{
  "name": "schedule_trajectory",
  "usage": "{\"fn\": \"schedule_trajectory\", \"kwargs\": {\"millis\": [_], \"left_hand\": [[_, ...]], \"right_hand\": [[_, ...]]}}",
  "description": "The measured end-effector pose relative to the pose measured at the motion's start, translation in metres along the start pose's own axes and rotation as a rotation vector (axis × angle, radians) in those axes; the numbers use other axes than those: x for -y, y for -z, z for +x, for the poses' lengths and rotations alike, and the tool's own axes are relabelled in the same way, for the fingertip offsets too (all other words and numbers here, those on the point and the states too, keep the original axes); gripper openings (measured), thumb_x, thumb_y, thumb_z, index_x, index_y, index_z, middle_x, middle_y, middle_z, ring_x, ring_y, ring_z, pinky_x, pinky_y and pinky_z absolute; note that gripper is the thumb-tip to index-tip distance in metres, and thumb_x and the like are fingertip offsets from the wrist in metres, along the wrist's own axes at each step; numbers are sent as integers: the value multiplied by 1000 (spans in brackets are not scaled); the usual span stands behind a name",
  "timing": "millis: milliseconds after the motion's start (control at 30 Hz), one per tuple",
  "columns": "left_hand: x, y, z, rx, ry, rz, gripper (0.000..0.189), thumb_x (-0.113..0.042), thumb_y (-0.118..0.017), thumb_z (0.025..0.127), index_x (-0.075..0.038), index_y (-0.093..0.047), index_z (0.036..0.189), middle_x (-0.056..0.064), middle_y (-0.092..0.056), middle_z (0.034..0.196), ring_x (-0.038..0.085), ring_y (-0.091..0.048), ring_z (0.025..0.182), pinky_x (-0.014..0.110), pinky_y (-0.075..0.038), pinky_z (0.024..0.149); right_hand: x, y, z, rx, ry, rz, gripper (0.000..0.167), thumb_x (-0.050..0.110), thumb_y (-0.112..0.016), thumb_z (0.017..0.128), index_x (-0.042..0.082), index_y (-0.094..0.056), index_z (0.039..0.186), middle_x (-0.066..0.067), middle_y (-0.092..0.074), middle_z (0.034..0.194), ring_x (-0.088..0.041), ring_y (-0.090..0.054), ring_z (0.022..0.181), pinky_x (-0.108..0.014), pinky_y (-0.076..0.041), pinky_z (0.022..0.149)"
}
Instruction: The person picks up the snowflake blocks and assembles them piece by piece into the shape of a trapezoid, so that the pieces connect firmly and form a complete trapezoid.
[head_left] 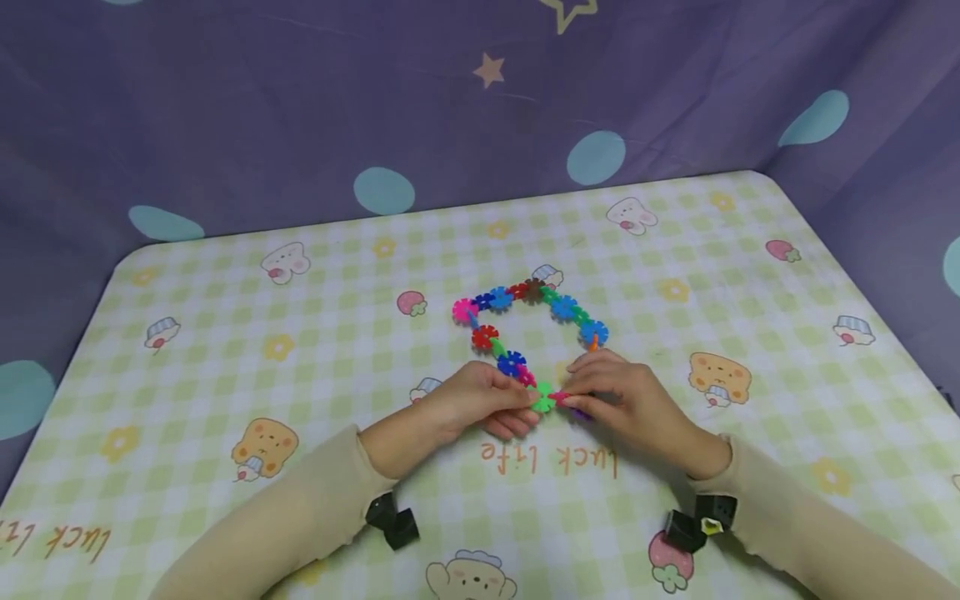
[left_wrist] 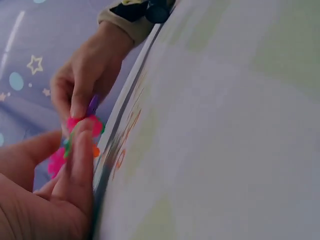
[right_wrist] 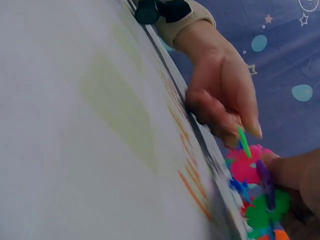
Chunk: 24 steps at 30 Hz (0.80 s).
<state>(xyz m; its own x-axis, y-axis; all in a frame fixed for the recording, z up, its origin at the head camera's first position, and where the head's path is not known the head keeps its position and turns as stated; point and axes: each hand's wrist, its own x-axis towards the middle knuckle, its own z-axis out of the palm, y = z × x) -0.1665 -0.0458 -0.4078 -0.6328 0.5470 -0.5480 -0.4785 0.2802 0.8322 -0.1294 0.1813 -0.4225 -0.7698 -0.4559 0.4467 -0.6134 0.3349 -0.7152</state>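
Interlocking plastic snowflake discs of many colours form a loop-shaped chain (head_left: 485, 337) on the table. At the loop's near side, my left hand (head_left: 480, 397) pinches a light green snowflake disc (head_left: 544, 400) between thumb and fingers. My right hand (head_left: 633, 398) pinches a pink snowflake disc (right_wrist: 245, 167) that meets the green one. A purple disc (right_wrist: 266, 184) sits by the right thumb, with a darker green disc (right_wrist: 260, 212) beyond it in the right wrist view. The right fingers partly hide the loop's right side below an orange disc (head_left: 595, 342).
A checked tablecloth (head_left: 360, 333) with printed cartoons and lettering covers the table. Behind it hangs a purple curtain (head_left: 300, 108) with stars and blue spots. Black wrist cameras (head_left: 393, 521) sit at both cuffs, close above the cloth.
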Motion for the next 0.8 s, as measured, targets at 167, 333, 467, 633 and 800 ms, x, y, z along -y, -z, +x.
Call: {"fn": "schedule_trajectory", "kwargs": {"millis": [167,333,467,633,800], "left_hand": [[2,21,-12,108,4,161,26,-20,-64,91,4,-71,96,10,-72,78,11,-67,59,29,-55,54],[0,49,-31,56,-101,142,25,-17,-66,88,5,-68,100,8,-72,79,13,-66,60,29,-55,55],[0,69,-44,-167,-230,23,17,-10,-64,88,4,-65,98,1,-69,74,9,-60,60,24,-52,56],[4,82,-44,-369,-289,-37,31,-3,-62,87,2,-56,118,4,-63,106,10,-57,85,18,-48,69],[7,81,-39,-281,-257,105,63,0,-67,82,-1,-40,139,16,-42,141,25,-46,117,17,-46,82]], "right_hand": [[-7,12,3,76,70,-68,23,-7,-76,71,11,-75,85,2,-70,91,-24,-58,101,-20,-38,96],[-15,26,2,92,52,-136,24,-4,-78,70,15,-76,84,-4,-65,103,-19,-55,102,-14,-37,92],[-17,35,2,92,-49,-173,24,-2,-77,73,15,-75,91,-6,-60,112,-19,-54,105,-14,-39,88],[-10,39,1,130,-279,-195,65,15,-79,76,0,-50,132,-15,-49,130,-27,-56,110,-36,-47,92],[-1,30,5,204,-459,-242,105,36,-82,72,-8,-21,145,-25,-40,139,-38,-49,119,-53,-38,99]]}}
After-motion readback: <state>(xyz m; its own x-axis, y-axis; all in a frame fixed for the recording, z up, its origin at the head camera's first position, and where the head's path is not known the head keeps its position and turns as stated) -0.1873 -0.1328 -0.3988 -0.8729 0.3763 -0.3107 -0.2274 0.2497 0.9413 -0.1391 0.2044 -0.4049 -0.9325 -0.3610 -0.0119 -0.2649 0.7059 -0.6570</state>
